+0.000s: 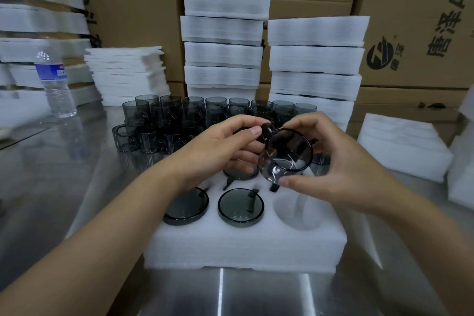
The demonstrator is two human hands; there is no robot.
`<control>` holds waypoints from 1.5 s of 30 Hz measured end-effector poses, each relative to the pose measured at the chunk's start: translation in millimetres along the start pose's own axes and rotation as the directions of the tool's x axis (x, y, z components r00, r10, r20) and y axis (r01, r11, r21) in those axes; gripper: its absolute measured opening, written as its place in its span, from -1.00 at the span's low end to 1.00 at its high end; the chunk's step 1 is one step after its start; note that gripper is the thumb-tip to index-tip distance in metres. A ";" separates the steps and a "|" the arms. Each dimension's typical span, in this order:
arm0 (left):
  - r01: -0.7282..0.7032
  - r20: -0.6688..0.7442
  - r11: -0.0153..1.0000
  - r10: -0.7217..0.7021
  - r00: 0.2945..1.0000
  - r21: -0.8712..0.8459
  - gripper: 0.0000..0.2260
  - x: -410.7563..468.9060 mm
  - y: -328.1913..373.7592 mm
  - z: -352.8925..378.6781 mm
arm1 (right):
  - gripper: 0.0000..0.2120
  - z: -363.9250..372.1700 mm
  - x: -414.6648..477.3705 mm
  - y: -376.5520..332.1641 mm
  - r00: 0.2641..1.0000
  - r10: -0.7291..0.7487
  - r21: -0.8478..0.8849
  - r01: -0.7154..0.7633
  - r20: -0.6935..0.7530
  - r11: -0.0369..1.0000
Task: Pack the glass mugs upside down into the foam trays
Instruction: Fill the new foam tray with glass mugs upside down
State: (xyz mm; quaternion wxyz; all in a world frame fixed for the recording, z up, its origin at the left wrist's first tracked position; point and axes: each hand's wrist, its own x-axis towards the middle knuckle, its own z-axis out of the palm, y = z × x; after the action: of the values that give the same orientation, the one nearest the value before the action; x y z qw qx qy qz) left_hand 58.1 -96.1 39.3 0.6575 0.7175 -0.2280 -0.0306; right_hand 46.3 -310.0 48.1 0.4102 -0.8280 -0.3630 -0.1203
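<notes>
You're partway through this foam tray point(243, 241). Three mugs sit base-up in it: one at 7 o'clock point(186, 206), one at 6 o'clock point(241, 206) and one in the middle point(241, 173) that's half under your hands. The pocket at 5 o'clock point(297, 209) is open, and I'd guess that's where this one goes. Your hands hide the rest of the far row, so I can't tell what's there.

The mug in hand point(286, 152) hangs above the tray's right side, tipped with a round end facing you, so it isn't flipped yet. Your left hand point(220, 146) pinches it at the handle side, and your right hand point(333, 161) curls round the body with the thumb under the rim.

There's plenty left: a big bunch of loose mugs point(205, 115) at 12 o'clock, just past the tray.

Room-wise, the drop to that pocket looks clear. Watch the handle of the 6 o'clock mug next door, and the loose foam sheets point(402, 146) at 3 o'clock. The water bottle point(55, 82) at 10 o'clock is well apart.
</notes>
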 end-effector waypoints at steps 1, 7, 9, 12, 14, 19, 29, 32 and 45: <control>-0.002 0.015 1.000 0.001 1.000 0.008 -0.80 -0.5 0.2 -0.1 | -0.41 -2.2 0.1 -0.1 1.000 0.012 0.013 -0.012 0.001 1.000; 0.008 0.021 0.998 -0.009 1.000 0.056 -0.72 -1.7 1.8 1.1 | -0.32 -14.0 -1.7 -7.1 0.997 0.067 -0.128 -0.062 0.039 0.990; 0.018 -0.006 0.993 -0.017 1.000 0.113 -0.82 -1.6 1.3 0.3 | -0.42 -16.1 -2.6 -11.4 0.998 0.023 -0.269 -0.005 0.063 0.963; 0.032 -0.027 0.987 -0.028 0.999 0.156 -0.84 -1.5 0.8 -0.8 | -0.44 -15.5 -4.3 -16.1 0.997 0.012 -0.402 0.022 0.081 0.915; 0.037 -0.033 0.985 -0.032 0.999 0.167 -0.85 -1.7 1.1 -0.3 | -0.43 -13.5 -5.6 -17.8 0.993 0.024 -0.448 0.030 0.116 0.894; 0.041 -0.031 0.981 -0.036 0.999 0.191 -0.85 -1.3 0.4 -0.9 | -0.41 -6.6 -7.2 -17.7 0.978 0.033 -0.506 0.077 0.206 0.859; 0.049 -0.026 0.979 -0.045 0.999 0.198 -0.85 -1.3 0.5 -0.4 | -0.31 -8.0 -9.0 -18.3 0.951 0.167 -0.593 0.022 0.262 0.805; 0.055 -0.026 0.980 -0.051 0.998 0.192 -0.86 -0.9 0.4 0.0 | -0.32 -9.5 -9.3 -21.1 0.948 0.190 -0.587 -0.005 0.254 0.810; 0.058 -0.023 0.979 -0.055 0.998 0.197 -0.86 -1.7 1.6 0.9 | -0.42 -19.4 -9.1 -23.3 0.914 0.311 -0.432 -0.178 0.260 0.884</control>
State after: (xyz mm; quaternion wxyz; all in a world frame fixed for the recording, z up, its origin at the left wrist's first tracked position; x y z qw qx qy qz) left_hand 55.7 -96.3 40.3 0.5837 0.7858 -0.2037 -0.0201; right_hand 25.5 -320.1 69.7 0.1800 -0.9419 -0.2837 -0.0016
